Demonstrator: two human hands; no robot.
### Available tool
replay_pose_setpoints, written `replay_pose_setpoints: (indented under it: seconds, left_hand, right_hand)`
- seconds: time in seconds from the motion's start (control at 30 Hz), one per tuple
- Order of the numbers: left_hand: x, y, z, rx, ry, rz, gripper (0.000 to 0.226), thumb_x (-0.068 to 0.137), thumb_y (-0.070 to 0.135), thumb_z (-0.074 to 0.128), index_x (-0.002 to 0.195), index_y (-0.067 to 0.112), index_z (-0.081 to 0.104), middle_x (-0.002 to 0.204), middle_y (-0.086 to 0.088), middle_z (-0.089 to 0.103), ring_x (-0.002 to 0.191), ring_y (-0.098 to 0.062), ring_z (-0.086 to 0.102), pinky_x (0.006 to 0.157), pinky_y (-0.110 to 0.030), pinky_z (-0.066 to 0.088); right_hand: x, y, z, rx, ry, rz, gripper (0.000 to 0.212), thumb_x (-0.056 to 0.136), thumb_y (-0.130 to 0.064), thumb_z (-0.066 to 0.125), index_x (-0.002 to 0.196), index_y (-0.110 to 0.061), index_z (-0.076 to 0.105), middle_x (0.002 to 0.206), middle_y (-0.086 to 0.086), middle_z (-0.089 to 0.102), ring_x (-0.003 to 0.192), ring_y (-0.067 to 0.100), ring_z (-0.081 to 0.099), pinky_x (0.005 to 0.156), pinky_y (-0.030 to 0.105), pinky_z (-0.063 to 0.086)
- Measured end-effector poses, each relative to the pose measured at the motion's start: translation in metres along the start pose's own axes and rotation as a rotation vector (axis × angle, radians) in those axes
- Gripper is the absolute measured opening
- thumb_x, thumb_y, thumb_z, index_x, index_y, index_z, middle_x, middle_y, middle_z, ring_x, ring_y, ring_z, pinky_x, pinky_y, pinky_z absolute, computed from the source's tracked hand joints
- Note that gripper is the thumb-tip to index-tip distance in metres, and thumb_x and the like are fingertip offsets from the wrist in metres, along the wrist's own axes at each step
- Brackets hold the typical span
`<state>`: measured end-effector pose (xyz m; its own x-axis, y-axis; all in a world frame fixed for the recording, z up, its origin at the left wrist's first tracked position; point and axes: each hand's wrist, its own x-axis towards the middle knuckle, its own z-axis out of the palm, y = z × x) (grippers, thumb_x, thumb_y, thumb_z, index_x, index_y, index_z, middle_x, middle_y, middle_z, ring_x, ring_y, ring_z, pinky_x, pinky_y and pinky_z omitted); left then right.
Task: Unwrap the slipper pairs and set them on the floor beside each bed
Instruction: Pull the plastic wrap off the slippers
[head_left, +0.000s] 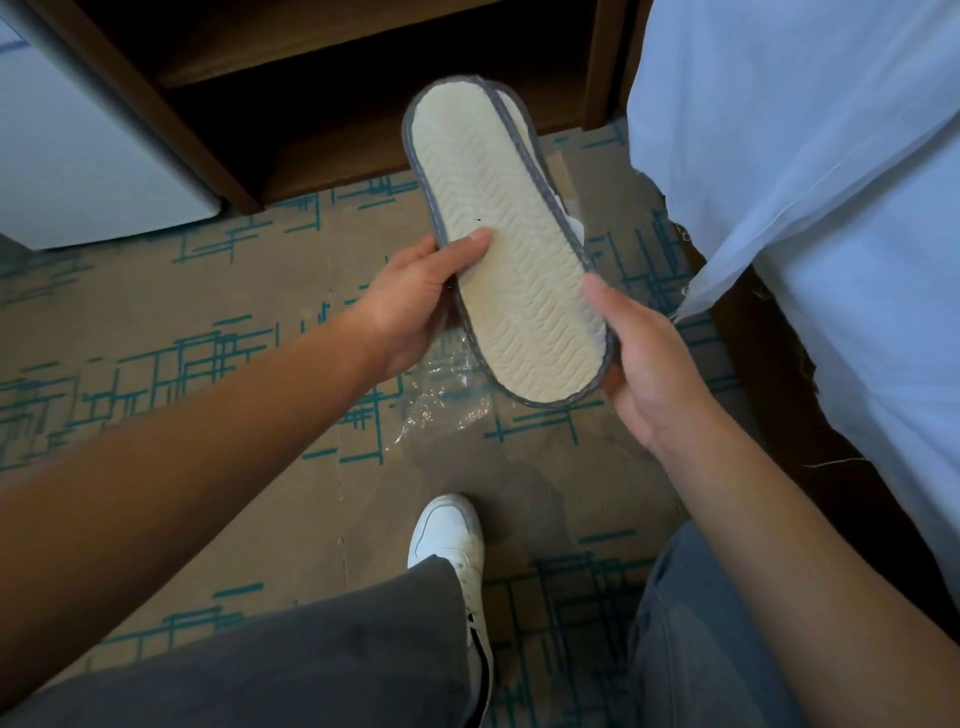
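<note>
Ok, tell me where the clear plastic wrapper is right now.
The crumpled clear plastic wrapper lies on the patterned carpet, mid-frame in the head view, just below the cream-soled slipper pair and beyond the white sneaker.

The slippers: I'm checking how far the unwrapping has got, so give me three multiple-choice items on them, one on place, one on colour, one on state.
1. Where does the clear plastic wrapper lie?
A. On the carpet under the hands
B. On the bed
C. On the wooden shelf

2. What colour is the slippers' edge trim?
A. Red
B. Grey
C. Green

3. How are the slippers held?
A. Left hand only
B. Lying on the floor
C. Between both hands, sole up

Key: 1 A, the wrapper lies on the carpet. 2 B, grey rims the cream sole of the slippers. 3 C, the left hand and the right hand both grip them.
</note>
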<state>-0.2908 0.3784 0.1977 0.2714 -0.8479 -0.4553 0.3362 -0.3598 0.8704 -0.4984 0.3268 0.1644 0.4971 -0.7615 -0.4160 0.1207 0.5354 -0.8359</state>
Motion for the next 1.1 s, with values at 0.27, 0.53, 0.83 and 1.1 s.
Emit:
replay_pose_setpoints:
  seconds: [0.27, 0.53, 0.83, 1.1]
  left_hand:
    - [-0.009, 0.003, 0.0, -0.074, -0.12, -0.111, 0.044, 0.094, 0.028, 0.057, 0.133, 0.009, 0.061, 0.133, -0.008, 0.069, 0.121, -0.025, 0.068, 0.103, -0.037, 0.055]
    - [-0.005, -0.005, -0.015, 0.015, -0.195, -0.168, 0.032, 0.101, 0.033, 0.054, 0.099, 0.019, 0.083, 0.109, -0.002, 0.079, 0.098, -0.016, 0.077, 0.079, -0.027, 0.061]
    - [-0.004, -0.012, -0.054, 0.05, -0.022, -0.2, 0.024, 0.1, 0.03, 0.056, 0.115, 0.02, 0.071, 0.108, 0.004, 0.079, 0.092, -0.011, 0.077, 0.072, -0.026, 0.063]
    - [0.0, -0.025, -0.057, 0.079, 0.179, -0.165, 0.024, 0.101, 0.026, 0.059, 0.121, 0.017, 0.067, 0.112, 0.0, 0.077, 0.098, -0.014, 0.074, 0.076, -0.029, 0.059]
  right_hand:
    - [0.005, 0.0, -0.002, -0.082, 0.012, 0.177, 0.05, 0.098, -0.047, 0.054, 0.122, -0.006, 0.069, 0.122, 0.02, 0.069, 0.114, 0.044, 0.064, 0.096, 0.059, 0.051]
    - [0.003, 0.007, -0.005, -0.196, -0.175, 0.109, 0.02, 0.097, -0.014, 0.063, 0.086, -0.019, 0.079, 0.079, 0.007, 0.069, 0.066, 0.019, 0.059, 0.061, 0.033, 0.044]
    - [0.014, 0.01, -0.031, -0.405, 0.007, 0.058, 0.008, 0.092, -0.016, 0.07, 0.098, -0.011, 0.074, 0.074, 0.0, 0.073, 0.057, 0.007, 0.06, 0.053, 0.024, 0.05]
    - [0.077, 0.013, -0.035, -0.703, 0.156, -0.026, 0.01, 0.088, -0.017, 0.073, 0.085, -0.016, 0.064, 0.075, 0.002, 0.076, 0.056, 0.007, 0.067, 0.044, 0.024, 0.047]
